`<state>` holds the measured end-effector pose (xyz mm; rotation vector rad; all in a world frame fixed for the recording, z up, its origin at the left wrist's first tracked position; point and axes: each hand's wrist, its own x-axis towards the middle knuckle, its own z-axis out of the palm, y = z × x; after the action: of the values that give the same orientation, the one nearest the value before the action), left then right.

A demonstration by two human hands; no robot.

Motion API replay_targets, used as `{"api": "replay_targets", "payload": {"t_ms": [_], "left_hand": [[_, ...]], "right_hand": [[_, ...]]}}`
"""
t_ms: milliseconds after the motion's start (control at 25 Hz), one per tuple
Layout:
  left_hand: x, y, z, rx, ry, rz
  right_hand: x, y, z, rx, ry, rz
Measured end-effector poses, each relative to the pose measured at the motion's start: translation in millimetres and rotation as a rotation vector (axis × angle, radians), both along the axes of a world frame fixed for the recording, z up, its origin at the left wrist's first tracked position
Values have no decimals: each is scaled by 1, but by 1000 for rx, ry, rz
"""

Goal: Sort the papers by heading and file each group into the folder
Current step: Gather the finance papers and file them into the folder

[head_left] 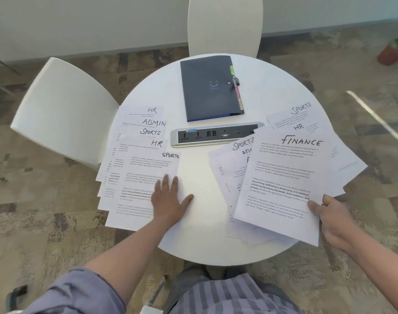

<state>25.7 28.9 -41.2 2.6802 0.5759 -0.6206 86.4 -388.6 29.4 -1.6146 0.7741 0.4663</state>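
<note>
Beyond both hands, a dark navy folder [210, 87] with a blue smile mark and green, pink tabs lies on the white round table [200, 214]. White sheets carry black headings. Sleeves are striped grey-purple.

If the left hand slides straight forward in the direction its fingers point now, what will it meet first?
The left hand lies flat on the top SPORTS sheet, fingers pointing away from the person. It would probably cross that sheet's heading, then the bare table, and reach the power socket strip first, before the closed folder.
</note>
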Motion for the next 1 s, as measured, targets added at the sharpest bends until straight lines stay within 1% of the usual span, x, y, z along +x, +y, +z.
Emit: {"api": "replay_targets", "payload": {"t_ms": [40, 120, 160, 280, 440, 560, 640, 760, 1000], "left_hand": [[1, -27, 3, -99, -30, 16], [6, -82, 7, -310, -24, 100], [11, -105, 8, -379, -25, 152], [32, -149, 8, -462, -70, 300], [60, -173, 7, -462, -31, 407], [70, -181, 5, -516, 5, 611], [75, -185, 3, -430, 33, 616], [83, -195, 3, -260, 93, 542], [94, -204, 0, -224, 170, 658]], "right_hand": [[-3, -6, 0, 0, 1, -2], [-8, -21, 0, 2, 7, -12], [-10, -29, 1, 4, 10, -21], [-14, -56, 2, 12, 12, -46], [-21, -86, -2, 21, 15, -56], [-25, -102, -12, 19, 31, -54], [-26, -108, -15, 20, 46, -52], [-24, -116, -13, 29, 47, -56], [-16, -121, -16, 43, 46, -67]]}}
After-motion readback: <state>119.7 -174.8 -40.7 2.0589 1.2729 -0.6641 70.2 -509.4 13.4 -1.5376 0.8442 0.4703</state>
